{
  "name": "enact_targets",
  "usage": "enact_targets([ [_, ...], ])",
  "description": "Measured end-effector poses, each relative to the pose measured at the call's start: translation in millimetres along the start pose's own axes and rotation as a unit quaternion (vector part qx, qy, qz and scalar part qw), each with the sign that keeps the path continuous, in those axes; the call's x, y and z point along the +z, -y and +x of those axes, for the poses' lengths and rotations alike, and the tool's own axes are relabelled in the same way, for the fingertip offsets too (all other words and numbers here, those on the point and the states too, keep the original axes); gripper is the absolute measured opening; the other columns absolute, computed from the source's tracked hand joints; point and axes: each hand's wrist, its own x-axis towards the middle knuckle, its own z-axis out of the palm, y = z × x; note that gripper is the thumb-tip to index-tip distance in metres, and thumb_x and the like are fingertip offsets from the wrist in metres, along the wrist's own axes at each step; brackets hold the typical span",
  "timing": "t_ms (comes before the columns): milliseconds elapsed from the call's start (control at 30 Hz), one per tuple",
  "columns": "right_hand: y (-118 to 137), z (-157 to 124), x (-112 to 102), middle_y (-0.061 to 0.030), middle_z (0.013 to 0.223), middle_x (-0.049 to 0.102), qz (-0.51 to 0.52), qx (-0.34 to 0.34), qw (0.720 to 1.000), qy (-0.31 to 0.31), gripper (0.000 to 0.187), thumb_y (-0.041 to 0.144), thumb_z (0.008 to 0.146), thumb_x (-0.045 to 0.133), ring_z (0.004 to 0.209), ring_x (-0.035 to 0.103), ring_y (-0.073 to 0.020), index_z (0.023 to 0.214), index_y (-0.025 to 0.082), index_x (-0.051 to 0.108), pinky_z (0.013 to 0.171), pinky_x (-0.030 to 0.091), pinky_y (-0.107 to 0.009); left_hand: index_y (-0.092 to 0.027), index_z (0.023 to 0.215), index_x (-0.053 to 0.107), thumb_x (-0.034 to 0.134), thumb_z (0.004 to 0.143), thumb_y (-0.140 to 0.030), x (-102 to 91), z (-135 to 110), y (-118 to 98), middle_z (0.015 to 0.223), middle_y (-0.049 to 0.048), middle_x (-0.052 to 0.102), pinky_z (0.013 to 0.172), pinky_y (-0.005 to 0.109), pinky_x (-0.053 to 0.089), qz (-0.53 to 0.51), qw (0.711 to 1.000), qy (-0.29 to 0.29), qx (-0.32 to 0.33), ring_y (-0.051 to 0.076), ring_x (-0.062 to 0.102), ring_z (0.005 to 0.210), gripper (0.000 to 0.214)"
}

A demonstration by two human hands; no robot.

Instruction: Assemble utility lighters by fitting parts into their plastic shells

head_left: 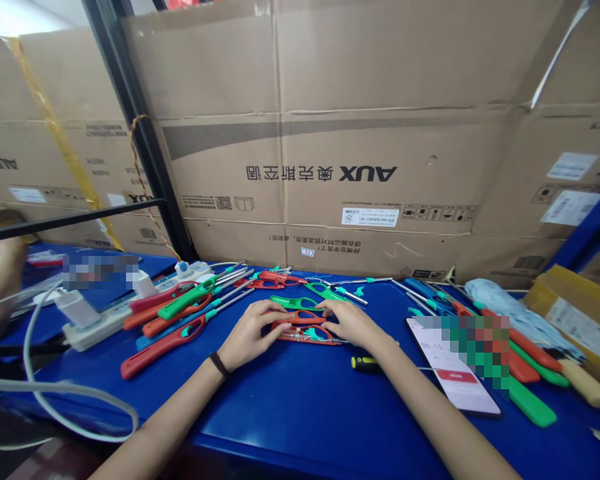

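Observation:
My left hand (257,333), with a dark band on the wrist, has its thumb and fingers closed on the left end of an orange lighter casing (305,319). At the casing's right end the fingers of my right hand (353,325) are pinched on it. Just nearer to me lies an opened red gas lighter (307,335), with wires and a turquoise piece showing inside. Beyond both hands is a green lighter casing (295,303). A yellow and black screwdriver (364,364) lies by my right forearm, which partly hides its shaft.
Several assembled lighters (173,340) lie at the left beside a white power strip (95,333). More lighters (525,393) and a phone (455,380) are at the right. Red casings (270,280) lie behind, before a large cardboard box (330,147). Another person's arm (0,280) shows far left.

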Motion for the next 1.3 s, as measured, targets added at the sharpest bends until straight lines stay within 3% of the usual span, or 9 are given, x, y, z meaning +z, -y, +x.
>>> enact_targets([
  [167, 0, 9, 6, -0.0055, 0.099, 0.070, 0.012, -0.034, 0.999, 0.001, 0.027, 0.017, 0.084, 0.058, 0.091, 0.065, -0.0191, 0.111, 0.020, 0.061, 0.077, 0.049, -0.029, -0.019, 0.113, 0.064, 0.043, 0.095, -0.033, -2.2, 0, 10, 0.111, 0.0093, 0.063, 0.089, 0.034, 0.047, 0.016, 0.996, 0.007, -0.090, 0.022, 0.060, 0.100, 0.032],
  [300, 4, 9, 3, -0.0068, 0.104, 0.069, 0.016, -0.066, 0.998, -0.012, 0.023, 0.020, 0.087, 0.057, 0.100, 0.062, -0.0206, 0.108, 0.021, 0.064, 0.087, 0.046, -0.033, -0.019, 0.111, 0.065, 0.043, 0.095, -0.035, -2.1, 0, 15, 0.106, 0.0077, 0.067, 0.088, 0.033, 0.046, 0.027, 0.993, 0.031, -0.110, 0.022, 0.061, 0.097, 0.032],
  [567, 20, 13, 2, -0.0062, 0.103, 0.071, 0.071, -0.081, 0.993, -0.054, 0.021, 0.019, 0.088, 0.054, 0.098, 0.063, -0.0207, 0.101, 0.021, 0.070, 0.087, 0.047, -0.033, -0.019, 0.114, 0.063, 0.042, 0.096, -0.026, -0.8, -2, 22, 0.102, 0.0079, 0.066, 0.083, 0.031, 0.046, 0.049, 0.994, 0.046, -0.089, 0.021, 0.060, 0.092, 0.028],
  [733, 34, 14, -1, -0.0056, 0.097, 0.072, 0.136, -0.048, 0.983, -0.111, 0.024, 0.031, 0.091, 0.052, 0.083, 0.066, -0.0171, 0.105, 0.019, 0.067, 0.077, 0.050, -0.029, -0.020, 0.112, 0.062, 0.042, 0.094, -0.017, -5.9, -1, 20, 0.099, 0.0070, 0.066, 0.083, 0.033, 0.045, 0.095, 0.994, -0.034, -0.037, 0.021, 0.059, 0.091, 0.026],
  [800, 37, 9, -5, -0.0046, 0.088, 0.072, 0.165, -0.039, 0.981, -0.092, 0.027, 0.035, 0.090, 0.053, 0.073, 0.066, -0.0161, 0.106, 0.018, 0.066, 0.067, 0.051, -0.027, -0.021, 0.115, 0.059, 0.041, 0.095, -0.017, -7.2, -1, 16, 0.102, 0.0069, 0.065, 0.086, 0.034, 0.043, 0.104, 0.993, -0.056, -0.001, 0.021, 0.058, 0.093, 0.028],
  [933, 35, -9, -13, -0.0025, 0.086, 0.073, 0.233, -0.033, 0.972, 0.011, 0.025, 0.035, 0.088, 0.054, 0.072, 0.065, -0.0164, 0.101, 0.020, 0.069, 0.062, 0.049, -0.025, -0.025, 0.127, 0.052, 0.036, 0.096, -0.014, -7.8, -1, 4, 0.099, 0.0051, 0.062, 0.094, 0.038, 0.038, 0.093, 0.993, -0.008, 0.073, 0.018, 0.056, 0.092, 0.037],
  [1033, 29, -21, -14, -0.0016, 0.087, 0.073, 0.200, -0.030, 0.979, -0.010, 0.016, 0.029, 0.085, 0.059, 0.080, 0.065, -0.0177, 0.091, 0.021, 0.070, 0.071, 0.048, -0.027, -0.025, 0.134, 0.045, 0.039, 0.096, -0.019, -7.3, -1, -4, 0.099, 0.0061, 0.060, 0.094, 0.039, 0.037, 0.080, 0.992, 0.020, 0.091, 0.018, 0.054, 0.093, 0.038],
  [1167, 20, -28, -9, -0.0019, 0.095, 0.072, 0.159, -0.033, 0.984, -0.078, 0.013, 0.026, 0.085, 0.061, 0.087, 0.065, -0.0177, 0.094, 0.022, 0.070, 0.081, 0.047, -0.028, -0.021, 0.134, 0.044, 0.055, 0.090, -0.041, -5.9, -1, -7, 0.107, 0.0082, 0.059, 0.100, 0.042, 0.033, 0.066, 0.993, 0.014, 0.092, 0.021, 0.054, 0.099, 0.050],
  [1300, 17, -31, -1, -0.0014, 0.095, 0.071, 0.133, -0.042, 0.987, -0.078, 0.014, 0.025, 0.086, 0.060, 0.088, 0.064, -0.0172, 0.096, 0.024, 0.069, 0.081, 0.047, -0.028, -0.021, 0.127, 0.049, 0.050, 0.094, -0.035, -5.0, -1, -6, 0.110, 0.0079, 0.061, 0.103, 0.043, 0.030, 0.050, 0.995, 0.031, 0.077, 0.020, 0.055, 0.102, 0.036],
])
